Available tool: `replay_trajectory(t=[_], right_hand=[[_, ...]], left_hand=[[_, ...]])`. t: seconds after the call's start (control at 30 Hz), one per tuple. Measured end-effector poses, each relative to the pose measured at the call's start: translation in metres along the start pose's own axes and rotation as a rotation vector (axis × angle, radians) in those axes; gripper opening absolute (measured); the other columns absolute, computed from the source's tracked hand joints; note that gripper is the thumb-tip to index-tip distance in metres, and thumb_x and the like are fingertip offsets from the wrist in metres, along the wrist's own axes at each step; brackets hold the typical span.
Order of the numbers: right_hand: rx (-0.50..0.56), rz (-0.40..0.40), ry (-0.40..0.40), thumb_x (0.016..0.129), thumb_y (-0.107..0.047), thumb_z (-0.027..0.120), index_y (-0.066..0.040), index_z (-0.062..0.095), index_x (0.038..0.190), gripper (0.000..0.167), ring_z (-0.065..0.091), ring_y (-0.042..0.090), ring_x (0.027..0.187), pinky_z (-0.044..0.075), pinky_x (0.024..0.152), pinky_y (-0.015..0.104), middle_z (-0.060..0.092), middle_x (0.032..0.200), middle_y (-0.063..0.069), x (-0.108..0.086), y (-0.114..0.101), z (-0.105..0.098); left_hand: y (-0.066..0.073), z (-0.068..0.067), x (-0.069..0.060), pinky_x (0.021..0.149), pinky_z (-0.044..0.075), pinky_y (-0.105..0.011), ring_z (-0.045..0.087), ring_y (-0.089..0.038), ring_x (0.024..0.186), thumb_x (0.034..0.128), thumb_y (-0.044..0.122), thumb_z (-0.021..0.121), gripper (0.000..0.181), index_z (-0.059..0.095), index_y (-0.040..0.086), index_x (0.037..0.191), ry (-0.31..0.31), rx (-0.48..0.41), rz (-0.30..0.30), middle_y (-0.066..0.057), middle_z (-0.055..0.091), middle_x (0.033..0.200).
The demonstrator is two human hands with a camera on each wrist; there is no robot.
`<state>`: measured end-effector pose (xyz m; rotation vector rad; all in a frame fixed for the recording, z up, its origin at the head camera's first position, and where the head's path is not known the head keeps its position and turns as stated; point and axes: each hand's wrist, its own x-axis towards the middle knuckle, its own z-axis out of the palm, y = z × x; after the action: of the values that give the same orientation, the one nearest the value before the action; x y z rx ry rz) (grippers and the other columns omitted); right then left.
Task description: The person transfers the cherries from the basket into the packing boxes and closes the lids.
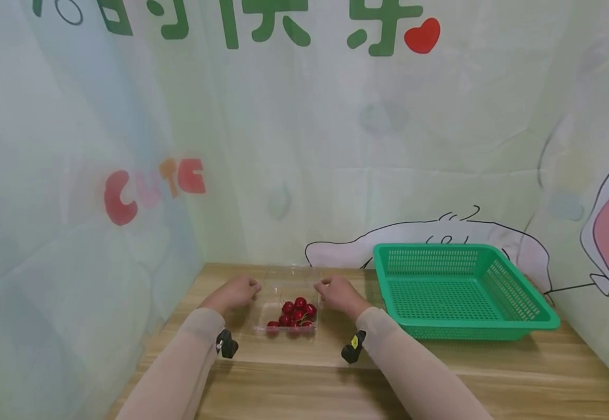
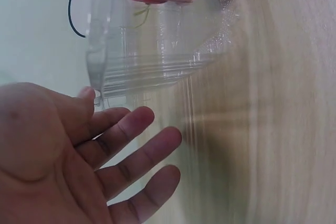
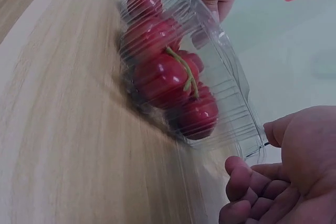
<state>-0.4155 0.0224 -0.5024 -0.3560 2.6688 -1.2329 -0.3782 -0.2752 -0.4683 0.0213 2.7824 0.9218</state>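
Observation:
A clear plastic box (image 1: 270, 312) stands on the table with several red cherries (image 1: 297, 315) in it, bunched toward its front right. At the box's left side, my left hand (image 1: 235, 293) pinches the rim between thumb and index finger; its other fingers spread loosely in the left wrist view. My right hand (image 1: 340, 295) grips the opposite rim, thumb on top and fingers curled below in the right wrist view. Green stems (image 3: 184, 72) show among the cherries through the ribbed wall. The box's far part is faint and hard to make out in the head view.
To the right of my right hand stands a green plastic basket (image 1: 464, 324) with slotted walls; no contents show in it. A printed cloth (image 1: 283, 146) hangs behind and on both sides of the wooden table (image 1: 283, 373).

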Motion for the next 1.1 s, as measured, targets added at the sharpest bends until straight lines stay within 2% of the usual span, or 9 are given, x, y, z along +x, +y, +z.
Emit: replay_trajectory(t=[0.07,0.3,0.43,0.6,0.73,0.93,1.0,1.1], right_hand=[[0.003,-0.008,0.002,0.118,-0.033,0.06,0.002,0.075,0.141,0.044,0.069,0.021,0.092,0.063,0.084,0.037,0.08,0.102,0.009,0.0008,-0.0004,0.0009],[0.05,0.007,0.001,0.118,-0.032,0.061,0.0,0.077,0.134,0.039,0.065,0.019,0.081,0.053,0.07,0.029,0.076,0.093,0.007,0.0012,0.0,0.0007],[0.075,0.017,0.006,0.117,-0.032,0.063,0.001,0.074,0.14,0.041,0.064,0.018,0.075,0.053,0.066,0.028,0.076,0.09,0.006,0.0004,0.0004,0.0007],[0.136,0.044,0.018,0.116,-0.029,0.065,0.002,0.066,0.151,0.047,0.065,0.016,0.069,0.054,0.064,0.026,0.077,0.086,0.005,-0.0003,-0.0007,0.0017],[0.197,0.04,0.027,0.115,-0.023,0.067,0.001,0.063,0.153,0.045,0.067,0.015,0.067,0.056,0.064,0.025,0.075,0.084,0.005,-0.0024,-0.0016,0.0024],[0.289,0.003,0.035,0.113,-0.012,0.067,0.001,0.058,0.151,0.041,0.066,0.013,0.062,0.052,0.055,0.023,0.07,0.078,0.004,-0.0053,-0.0026,0.0036],[0.317,-0.011,0.041,0.113,-0.01,0.066,0.001,0.057,0.148,0.038,0.065,0.013,0.061,0.051,0.054,0.022,0.068,0.079,0.004,-0.0063,-0.0027,0.0038],[0.336,-0.033,0.056,0.113,-0.009,0.066,-0.001,0.056,0.145,0.035,0.065,0.014,0.061,0.052,0.053,0.022,0.067,0.08,0.005,-0.008,-0.0021,0.0034]], left_hand=[[-0.0009,-0.0002,0.0002,0.071,0.056,-0.03,0.065,-0.023,0.089,0.1218,0.022,0.051,0.043,0.066,-0.01,0.147,-0.007,-0.013,-0.004,-0.014,0.074,0.109],[0.0012,-0.0023,-0.0014,0.081,0.064,-0.036,0.072,-0.027,0.104,0.1209,0.022,0.053,0.042,0.065,-0.007,0.147,-0.024,-0.059,-0.042,-0.015,0.075,0.121],[0.002,-0.0029,-0.003,0.085,0.067,-0.039,0.074,-0.028,0.11,0.1204,0.023,0.054,0.043,0.063,-0.006,0.151,-0.027,-0.066,-0.051,-0.016,0.076,0.127],[0.0021,-0.0034,-0.0035,0.077,0.064,-0.036,0.072,-0.026,0.103,0.1191,0.02,0.056,0.045,0.06,-0.006,0.155,-0.02,-0.093,-0.054,-0.017,0.076,0.129],[0.0026,-0.0025,-0.0023,0.072,0.061,-0.034,0.072,-0.026,0.099,0.1176,0.018,0.06,0.052,0.051,-0.004,0.164,-0.006,-0.121,-0.053,-0.018,0.077,0.127],[0.0021,-0.0024,-0.0019,0.072,0.065,-0.036,0.077,-0.028,0.1,0.1149,0.011,0.063,0.063,0.039,-0.002,0.172,0.031,-0.178,-0.022,-0.02,0.076,0.124],[0.0016,-0.0029,-0.0022,0.073,0.067,-0.037,0.076,-0.029,0.099,0.1166,0.012,0.059,0.061,0.038,0.001,0.173,0.032,-0.219,-0.017,-0.022,0.076,0.127],[0.0009,-0.0048,-0.0027,0.072,0.069,-0.04,0.075,-0.03,0.098,0.1227,0.022,0.047,0.054,0.039,0.005,0.174,0.016,-0.294,-0.015,-0.025,0.073,0.133]])
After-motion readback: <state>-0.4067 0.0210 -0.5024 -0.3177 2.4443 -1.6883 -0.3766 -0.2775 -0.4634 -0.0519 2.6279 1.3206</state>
